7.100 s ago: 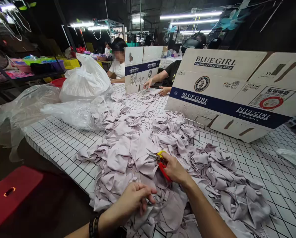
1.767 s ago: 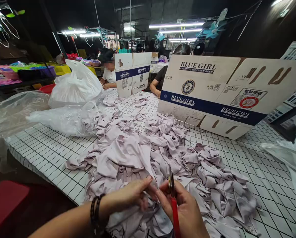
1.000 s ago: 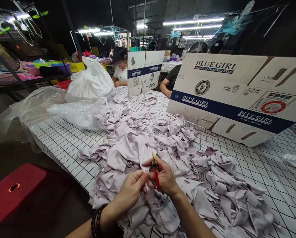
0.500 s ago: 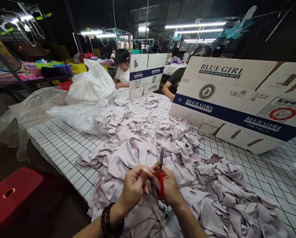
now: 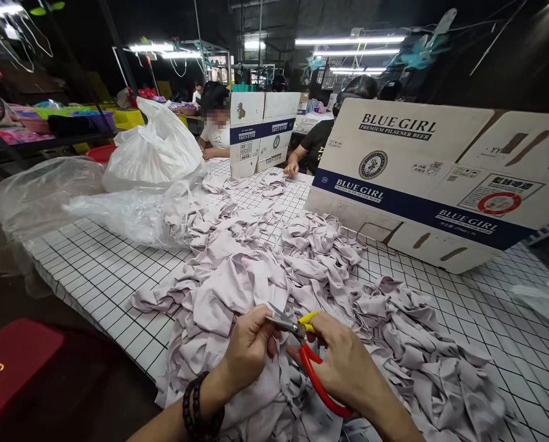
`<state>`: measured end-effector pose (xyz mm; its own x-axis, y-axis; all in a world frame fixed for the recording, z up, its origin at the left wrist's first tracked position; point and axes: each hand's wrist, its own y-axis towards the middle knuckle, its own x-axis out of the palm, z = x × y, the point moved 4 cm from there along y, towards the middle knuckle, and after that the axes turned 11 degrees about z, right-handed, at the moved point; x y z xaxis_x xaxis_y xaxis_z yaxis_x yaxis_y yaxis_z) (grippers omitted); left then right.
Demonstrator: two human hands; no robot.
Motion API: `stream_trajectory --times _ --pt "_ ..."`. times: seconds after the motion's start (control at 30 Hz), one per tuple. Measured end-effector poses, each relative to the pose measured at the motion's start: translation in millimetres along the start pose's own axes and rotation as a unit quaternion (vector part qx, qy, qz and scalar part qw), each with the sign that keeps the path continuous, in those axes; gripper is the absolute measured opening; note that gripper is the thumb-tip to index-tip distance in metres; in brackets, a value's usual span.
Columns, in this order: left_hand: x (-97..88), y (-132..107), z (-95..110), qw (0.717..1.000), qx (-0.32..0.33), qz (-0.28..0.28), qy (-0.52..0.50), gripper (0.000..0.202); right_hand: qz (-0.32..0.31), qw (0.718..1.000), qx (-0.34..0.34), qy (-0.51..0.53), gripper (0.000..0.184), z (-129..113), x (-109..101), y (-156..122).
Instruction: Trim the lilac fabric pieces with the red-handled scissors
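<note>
The left hand pinched cloth at the view's six o'clock, likely light, limp and best held by an edge, as the right hand, at three o'clock from it, gripped scissors

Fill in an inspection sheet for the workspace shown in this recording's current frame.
Surface: gridded tabletop, heaped with cloth pieces.
Job's things: the cloth pieces; scissors with red and yellow handles, blades parted.
Clutter: plastic bags at picture left; printed cartons on the tabletop.
Grips: right grip holds the scissors; left grip curled at the blades, its hold unclear.
Cables: thin wires dangling, upper left.
Surroundings: co-workers across the tabletop; tube lights overhead; red stool, lower left.
</note>
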<state>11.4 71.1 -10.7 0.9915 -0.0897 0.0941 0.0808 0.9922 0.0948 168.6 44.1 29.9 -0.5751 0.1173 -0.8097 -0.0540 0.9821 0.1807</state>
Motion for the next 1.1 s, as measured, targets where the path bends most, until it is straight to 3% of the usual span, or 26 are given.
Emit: stream_trajectory --times 1.1 --pt "-3.7 -1 -7 0.991 -0.117 -0.027 -0.065 0.045 0.06 0.995 -0.067 -0.043 0.033 -1 6 1"
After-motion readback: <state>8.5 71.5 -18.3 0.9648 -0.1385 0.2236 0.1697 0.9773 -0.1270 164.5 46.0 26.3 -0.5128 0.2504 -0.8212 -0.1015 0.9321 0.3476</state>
